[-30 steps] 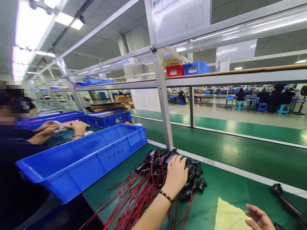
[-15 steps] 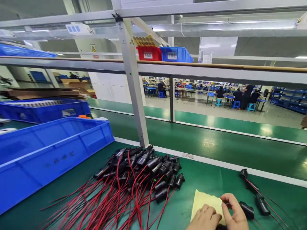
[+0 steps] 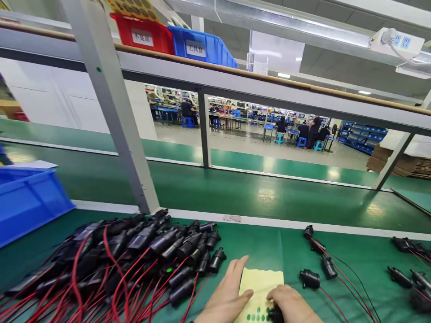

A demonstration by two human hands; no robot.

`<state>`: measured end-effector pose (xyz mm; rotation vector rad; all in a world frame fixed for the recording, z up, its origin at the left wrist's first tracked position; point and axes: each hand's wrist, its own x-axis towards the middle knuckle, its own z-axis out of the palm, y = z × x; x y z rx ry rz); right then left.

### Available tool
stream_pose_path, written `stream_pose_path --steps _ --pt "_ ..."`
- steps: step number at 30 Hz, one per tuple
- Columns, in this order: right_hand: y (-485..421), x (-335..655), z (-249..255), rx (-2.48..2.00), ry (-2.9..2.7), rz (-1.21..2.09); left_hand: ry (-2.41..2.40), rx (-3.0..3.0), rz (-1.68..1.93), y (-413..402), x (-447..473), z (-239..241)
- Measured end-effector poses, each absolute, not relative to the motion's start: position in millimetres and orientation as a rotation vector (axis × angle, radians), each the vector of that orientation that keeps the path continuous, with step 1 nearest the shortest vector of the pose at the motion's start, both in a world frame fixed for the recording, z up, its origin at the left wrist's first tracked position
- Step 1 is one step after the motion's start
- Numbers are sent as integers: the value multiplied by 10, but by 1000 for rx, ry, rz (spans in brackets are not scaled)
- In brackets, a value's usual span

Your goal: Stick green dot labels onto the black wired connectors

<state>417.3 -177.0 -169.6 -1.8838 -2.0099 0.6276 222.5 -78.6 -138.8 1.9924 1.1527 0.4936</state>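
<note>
At the bottom centre of the frame, the left hand rests flat on the left edge of a yellow sheet that lies on the green surface, its fingers spread and gripping nothing. The right hand sits on the sheet's lower right, fingers curled over a small black part; how firmly it is pinched cannot be told. Green dots mark the sheet's lower edge. A pile of black connectors with red wires fills the lower left. Loose connectors lie right of the sheet. A blue bin stands at the left edge.
</note>
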Motion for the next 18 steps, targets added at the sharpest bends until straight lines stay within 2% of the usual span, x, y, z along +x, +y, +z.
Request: stream_pose_path --steps 4,6,10,15,18 --pt "-1814 4070 -1522 -1890 -1943 558 960 1366 683 -797 2356 -1599" --pt "-1829 4043 -1465 -1892 -1900 507 928 1167 612 -817 2403 -1611" --pt "-1843 4127 -1504 -1937 -1799 353 964 1163 409 -868 2445 -1500" --pt "-1851 4402 -1649 -1987 -1634 92 989 1069 596 -923 2451 -1338" --pt "-1833 4445 -1673 -1855 -1615 30 914 1020 682 -974 2439 -1291"
